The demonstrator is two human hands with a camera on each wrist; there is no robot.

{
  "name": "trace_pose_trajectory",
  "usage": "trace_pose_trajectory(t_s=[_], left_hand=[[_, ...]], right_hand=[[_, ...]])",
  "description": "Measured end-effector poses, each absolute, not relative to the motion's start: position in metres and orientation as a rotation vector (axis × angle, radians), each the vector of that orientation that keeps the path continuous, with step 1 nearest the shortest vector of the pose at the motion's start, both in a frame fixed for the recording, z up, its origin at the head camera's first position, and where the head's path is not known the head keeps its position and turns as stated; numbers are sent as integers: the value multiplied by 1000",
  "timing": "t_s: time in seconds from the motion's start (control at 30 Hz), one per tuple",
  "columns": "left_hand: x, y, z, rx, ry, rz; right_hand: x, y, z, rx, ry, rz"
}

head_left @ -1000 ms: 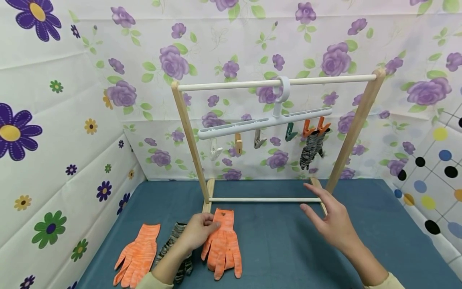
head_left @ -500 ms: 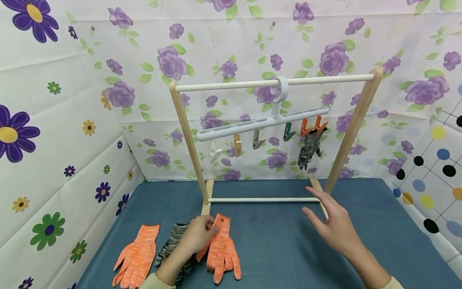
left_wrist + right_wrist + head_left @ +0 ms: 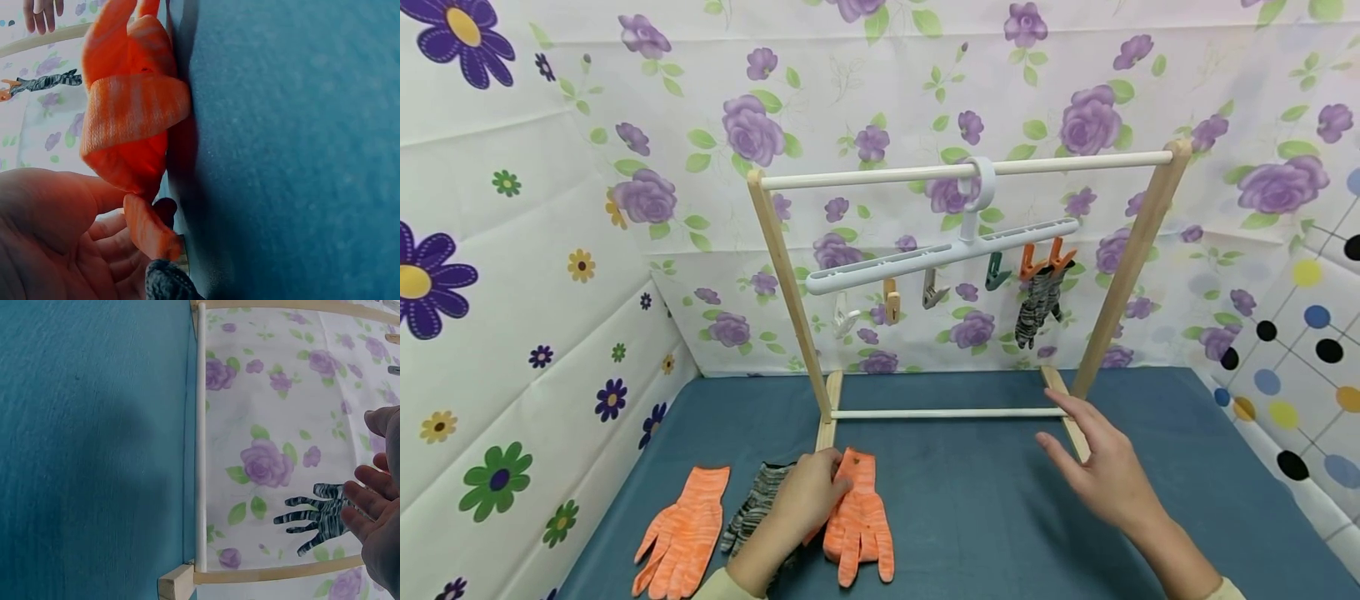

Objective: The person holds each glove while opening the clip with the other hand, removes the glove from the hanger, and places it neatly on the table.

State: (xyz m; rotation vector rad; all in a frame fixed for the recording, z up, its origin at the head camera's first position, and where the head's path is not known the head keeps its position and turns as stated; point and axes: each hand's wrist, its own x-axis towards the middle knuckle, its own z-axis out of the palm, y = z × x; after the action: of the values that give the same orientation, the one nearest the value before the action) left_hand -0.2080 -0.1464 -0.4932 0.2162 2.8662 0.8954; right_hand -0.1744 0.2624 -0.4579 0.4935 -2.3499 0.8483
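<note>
My left hand (image 3: 805, 500) pinches the left edge of an orange knit glove (image 3: 859, 525), near the cuff, between thumb and fingers. In the left wrist view the thumb presses a fold of that glove (image 3: 134, 115), which bends up off the cloth. A black-and-grey knit glove (image 3: 758, 504) lies partly hidden under my left forearm. Another orange glove (image 3: 685, 529) lies flat at the far left. My right hand (image 3: 1105, 467) hovers by the rack's right foot, thumb and fingers apart, holding nothing; the right wrist view shows its spread fingers (image 3: 375, 481).
A wooden rack with a white top rod (image 3: 880, 176) carries a tilted light-grey hanger (image 3: 940, 254). Several clothespins hang from it, including a green one (image 3: 996, 272). Orange clothespins (image 3: 1058, 257) hold a dark striped glove (image 3: 1037, 308). Blue cloth (image 3: 970, 500) covers the table.
My left hand has lifted and folded the edge of the orange glove, whose cuff shifted slightly left and down. The right hand stays hovering, moved slightly right. The whole view drifted a little.
</note>
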Motion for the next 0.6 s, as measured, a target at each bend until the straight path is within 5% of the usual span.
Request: trace_pose_trajectory(t_s=[0.6], left_hand=[[-204, -143, -493, 163, 3007, 672]], right_hand=[[-171, 271, -458, 475, -2340, 822]])
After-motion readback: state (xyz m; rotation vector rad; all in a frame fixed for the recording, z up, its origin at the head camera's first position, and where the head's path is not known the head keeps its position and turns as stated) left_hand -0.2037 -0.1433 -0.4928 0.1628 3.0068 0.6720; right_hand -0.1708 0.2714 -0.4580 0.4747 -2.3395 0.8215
